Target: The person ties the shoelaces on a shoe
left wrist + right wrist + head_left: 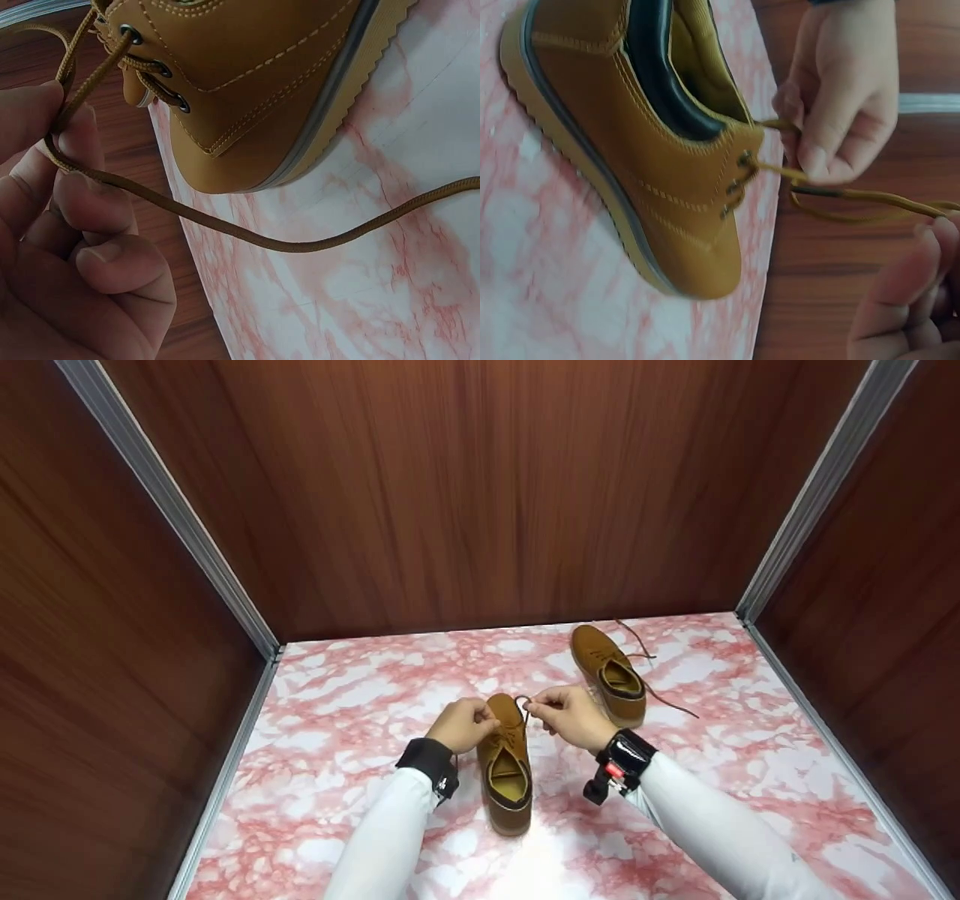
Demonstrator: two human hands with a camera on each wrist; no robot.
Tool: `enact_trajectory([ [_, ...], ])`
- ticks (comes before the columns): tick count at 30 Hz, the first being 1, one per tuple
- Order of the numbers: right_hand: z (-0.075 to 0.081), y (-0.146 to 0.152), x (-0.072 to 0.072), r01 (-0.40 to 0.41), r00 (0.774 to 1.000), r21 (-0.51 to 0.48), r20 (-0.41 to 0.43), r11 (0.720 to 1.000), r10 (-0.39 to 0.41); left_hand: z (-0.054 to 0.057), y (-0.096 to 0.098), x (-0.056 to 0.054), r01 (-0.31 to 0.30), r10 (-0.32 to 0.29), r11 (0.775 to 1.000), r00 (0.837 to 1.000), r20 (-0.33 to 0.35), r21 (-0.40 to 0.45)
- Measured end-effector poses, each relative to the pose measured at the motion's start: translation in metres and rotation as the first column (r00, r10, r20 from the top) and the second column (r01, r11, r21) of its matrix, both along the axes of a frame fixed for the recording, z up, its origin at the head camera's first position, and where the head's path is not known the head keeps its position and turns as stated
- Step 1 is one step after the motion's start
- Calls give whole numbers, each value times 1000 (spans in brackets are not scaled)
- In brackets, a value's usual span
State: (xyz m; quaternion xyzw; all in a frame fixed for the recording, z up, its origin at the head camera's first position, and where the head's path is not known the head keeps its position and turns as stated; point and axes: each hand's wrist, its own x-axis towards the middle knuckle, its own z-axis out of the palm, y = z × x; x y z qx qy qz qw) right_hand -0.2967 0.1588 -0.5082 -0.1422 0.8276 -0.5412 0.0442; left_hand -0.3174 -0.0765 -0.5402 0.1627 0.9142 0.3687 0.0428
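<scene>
- 3 wood-grain walls [480, 495] enclose a marbled pink-and-white surface [360, 712].
- The near shoe [507, 769], brown, sits upright on that surface between the person's 2 hands, its toe pointing away.
- The other shoe [609, 671], also brown, stands beyond the near shoe, farther right, its laces trailing.
- The left hand [465, 724], beside the near shoe, pinches its brown lace [285, 246] between thumb and fingers.
- The right hand [574, 716] pinches looped lace right of the toe.
- 3 eyelets [161, 68] show on the near shoe's side.
</scene>
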Motion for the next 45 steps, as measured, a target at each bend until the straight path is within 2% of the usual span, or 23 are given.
enact_trajectory([
  [6,-10,-14,4,22,997,-51,-79,998,-26,-1,1,0,4,-4,1000,1000,9,12],
  [11,-17,-21,8,-4,987,-55,-162,998,-5,-2,-1,-1,-1,1,1000,1000,22,11],
  [16,-23,-26,12,-35,956,-2,-290,999,33,-2,-1,0,-7,6,1000,999,38,27],
  [19,-25,-28,15,-45,927,51,-370,998,61,-2,-1,1,-7,6,999,999,42,35],
  [22,-27,-29,18,-66,885,130,-450,989,118,-2,-1,1,1,-2,999,1000,31,39],
  [28,-32,-30,21,-85,760,327,-590,941,274,-6,-3,-1,0,-1,999,999,35,35],
  [31,-35,-30,22,-78,713,389,-621,918,324,-8,-5,-2,-1,-1,999,999,36,41],
  [34,-37,-29,22,-66,683,439,-635,896,361,-9,-6,-2,-2,0,999,999,44,49],
  [37,-40,-28,22,-45,641,483,-658,875,396,-11,-6,-1,-1,-2,998,998,55,57],
  [40,-44,-27,22,-18,586,508,-692,861,421,-13,-8,-1,0,-5,998,998,65,68],
  [45,-49,-23,22,50,498,510,-758,859,422,-16,-10,1,-7,-1,996,996,88,88],
])
